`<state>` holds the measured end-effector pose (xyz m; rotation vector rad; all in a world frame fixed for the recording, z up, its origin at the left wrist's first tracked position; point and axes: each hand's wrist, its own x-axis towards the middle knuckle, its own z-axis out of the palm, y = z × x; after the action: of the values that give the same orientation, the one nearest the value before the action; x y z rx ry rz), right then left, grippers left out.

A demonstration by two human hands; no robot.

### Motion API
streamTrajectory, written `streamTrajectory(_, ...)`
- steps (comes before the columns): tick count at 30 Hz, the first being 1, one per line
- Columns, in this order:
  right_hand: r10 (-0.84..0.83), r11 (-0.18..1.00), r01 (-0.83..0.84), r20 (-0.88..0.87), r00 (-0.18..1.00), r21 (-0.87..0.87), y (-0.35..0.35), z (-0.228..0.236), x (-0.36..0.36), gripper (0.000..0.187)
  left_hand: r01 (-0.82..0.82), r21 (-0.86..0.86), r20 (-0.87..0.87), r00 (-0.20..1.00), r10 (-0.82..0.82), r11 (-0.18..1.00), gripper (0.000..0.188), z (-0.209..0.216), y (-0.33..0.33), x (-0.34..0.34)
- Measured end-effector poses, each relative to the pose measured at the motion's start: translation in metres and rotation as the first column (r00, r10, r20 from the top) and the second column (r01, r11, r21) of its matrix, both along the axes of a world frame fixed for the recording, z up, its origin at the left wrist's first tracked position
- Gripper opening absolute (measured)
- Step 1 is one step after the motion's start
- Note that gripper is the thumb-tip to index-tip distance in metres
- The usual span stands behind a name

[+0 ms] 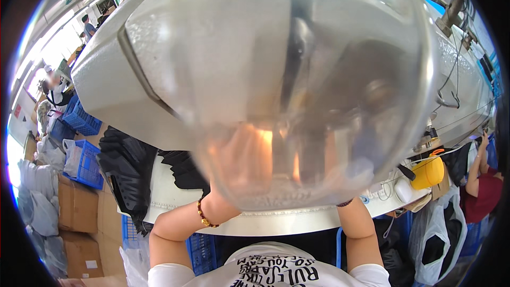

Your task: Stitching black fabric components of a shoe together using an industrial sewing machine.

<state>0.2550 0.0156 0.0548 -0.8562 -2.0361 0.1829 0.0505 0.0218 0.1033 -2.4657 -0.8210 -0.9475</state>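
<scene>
The large silver-grey head of what looks like a sewing machine (223, 32) fills the middle of the view, close and blurred, and covers both hands. My left arm reaches in from below; of my left hand (220, 203) only the part by the beaded bracelet shows, its fingers hidden. On the other side my right hand (351, 208) is hidden past the wrist. Blurred skin-coloured patches appear on the machine's shiny surface. Black flat pieces (186, 172) lie on the white table (223, 226) near my left wrist. What either hand holds cannot be seen.
A stack of black pieces (125, 175) overhangs the table's left side. Blue crates (87, 165) and cardboard boxes (77, 202) stand on the left. To the right are a yellow container (427, 172), a plastic bag (438, 234) and a person in dark red (481, 194).
</scene>
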Motion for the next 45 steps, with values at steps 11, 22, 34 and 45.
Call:
streamTrajectory(11,-0.081,0.995,0.083,-0.033,0.996,0.051,0.003,-0.020,0.001,0.023,0.027,-0.012,-0.163,0.986,-0.029,1.000,0.017,0.003,0.005,-0.007)
streamTrajectory(22,0.022,0.999,-0.019,-0.095,0.995,0.042,-0.008,-0.006,-0.001,0.023,0.113,-0.041,-0.154,0.981,-0.118,0.993,0.022,-0.003,-0.004,-0.009)
streamTrajectory(34,-0.341,0.913,0.322,0.033,0.940,0.248,-0.028,0.030,-0.044,0.015,0.208,-0.241,0.045,0.978,-0.203,0.948,0.015,0.009,0.021,-0.023)
streamTrajectory(45,-0.283,0.957,0.284,-0.037,0.959,0.056,-0.023,0.022,-0.044,0.015,0.220,-0.201,0.042,0.976,-0.216,0.955,0.016,-0.001,0.026,-0.028)
